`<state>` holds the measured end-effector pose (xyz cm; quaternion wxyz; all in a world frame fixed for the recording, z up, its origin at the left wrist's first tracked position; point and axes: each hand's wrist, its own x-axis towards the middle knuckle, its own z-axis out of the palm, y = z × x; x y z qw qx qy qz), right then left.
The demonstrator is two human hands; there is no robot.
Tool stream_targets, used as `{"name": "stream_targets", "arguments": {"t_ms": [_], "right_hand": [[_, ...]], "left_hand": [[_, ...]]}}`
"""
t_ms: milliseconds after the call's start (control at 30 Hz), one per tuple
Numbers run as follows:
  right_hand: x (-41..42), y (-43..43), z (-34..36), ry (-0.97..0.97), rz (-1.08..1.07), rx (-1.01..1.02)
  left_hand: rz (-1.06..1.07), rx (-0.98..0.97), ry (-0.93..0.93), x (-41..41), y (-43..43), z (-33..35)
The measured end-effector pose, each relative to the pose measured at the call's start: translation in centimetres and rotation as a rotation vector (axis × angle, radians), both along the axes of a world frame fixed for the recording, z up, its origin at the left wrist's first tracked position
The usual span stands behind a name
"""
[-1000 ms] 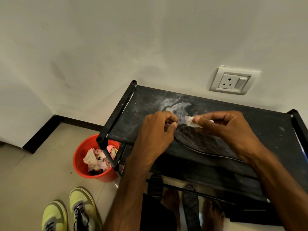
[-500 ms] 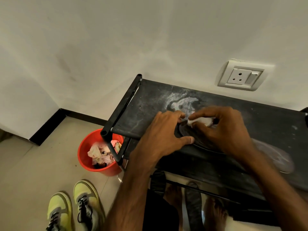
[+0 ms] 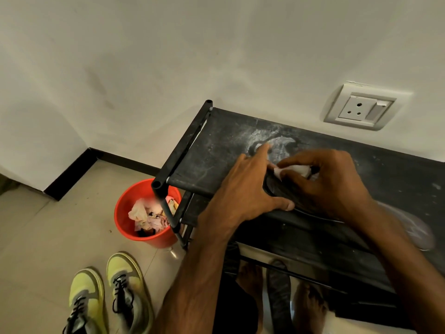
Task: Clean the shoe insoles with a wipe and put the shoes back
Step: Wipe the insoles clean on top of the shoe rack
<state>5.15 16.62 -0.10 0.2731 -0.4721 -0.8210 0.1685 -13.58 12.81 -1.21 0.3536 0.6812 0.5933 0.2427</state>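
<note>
Wiping the insole [image 3: 275, 188] on the shoe rack's top shelf [image 3: 204, 150], we pin its 9 o'clock end under our flat left hand [image 3: 245, 189] while our right hand [image 3: 332, 186] pinches the wipe [image 3: 296, 169] against it. Best we press firmly and stroke toward 4 o'clock.

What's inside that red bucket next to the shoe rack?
Crumpled pale and pink scraps, perhaps used wipes, lie in the red bucket. They cover its bottom, and the rack's black leg hides part of the pile.
</note>
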Motion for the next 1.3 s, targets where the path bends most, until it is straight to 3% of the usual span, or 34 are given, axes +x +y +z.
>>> {"name": "stream_targets", "arguments": {"t_ms": [400, 667, 933, 1133, 1300], "right_hand": [[-0.3, -0.3, 0.5, -0.120, 0.258, -0.093], [-0.2, 1.3, -0.3, -0.161, 0.092, 0.026], [-0.6, 0.2, -0.1, -0.162, 0.310, -0.114], [-0.4, 1.2, -0.7, -0.148, 0.133, 0.013], [-0.5, 0.9, -1.1, -0.169, 0.144, 0.017]], "left_hand": [[0.058, 0.039, -0.048, 0.6, 0.3, -0.7], [0.071, 0.020, -0.055, 0.6, 0.0, -0.8], [0.069, 0.070, -0.060, 0.6, 0.4, -1.2], [0.072, 0.023, -0.057, 0.7, 0.0, -1.1], [0.076, 0.024, -0.070, 0.7, -0.1, -1.2]]}}
